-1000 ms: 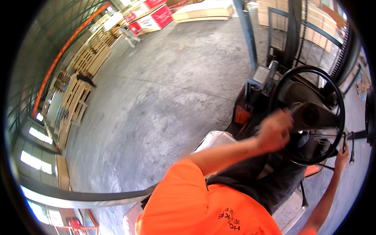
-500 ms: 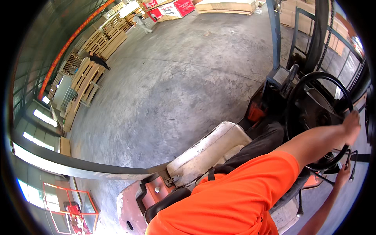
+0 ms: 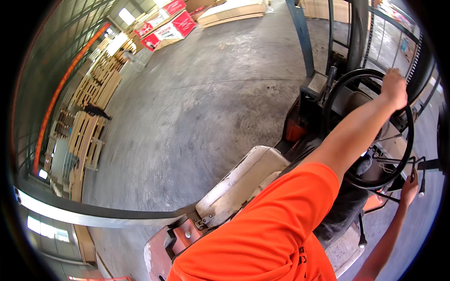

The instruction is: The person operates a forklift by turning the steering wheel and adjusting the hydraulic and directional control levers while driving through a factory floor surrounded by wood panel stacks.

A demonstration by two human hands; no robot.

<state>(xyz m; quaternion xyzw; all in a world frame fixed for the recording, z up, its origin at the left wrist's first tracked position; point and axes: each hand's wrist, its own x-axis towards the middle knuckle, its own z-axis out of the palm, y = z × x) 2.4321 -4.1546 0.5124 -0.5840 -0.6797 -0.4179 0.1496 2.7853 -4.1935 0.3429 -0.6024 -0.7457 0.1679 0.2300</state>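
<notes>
A black steering wheel (image 3: 328, 110) stands in front of me at the right of the view. My left hand (image 3: 394, 89) is closed on its upper right rim, the bare forearm stretched across the wheel from an orange sleeve. Lower down, beyond the wheel's right side, my right hand (image 3: 409, 188) has its fingers closed around a thin dark control lever (image 3: 414, 169). A second lever with a dark knob (image 3: 421, 191) is just right of that hand. Another black-knobbed lever (image 3: 362, 242) rises beside the seat.
Around me are the forklift's mast (image 3: 360, 35), a worn pale side cover (image 3: 241, 180) and a curved overhead-guard post (image 3: 103, 216). Stacked timber and pallets (image 3: 86, 136) line the left wall, with people nearby. Red-and-white wrapped stacks (image 3: 168, 30) and board piles (image 3: 232, 13) stand far ahead on the concrete floor.
My left hand has moved up and away along with the steering wheel rim. My right hand stays at the lever. The surroundings have shifted left in view.
</notes>
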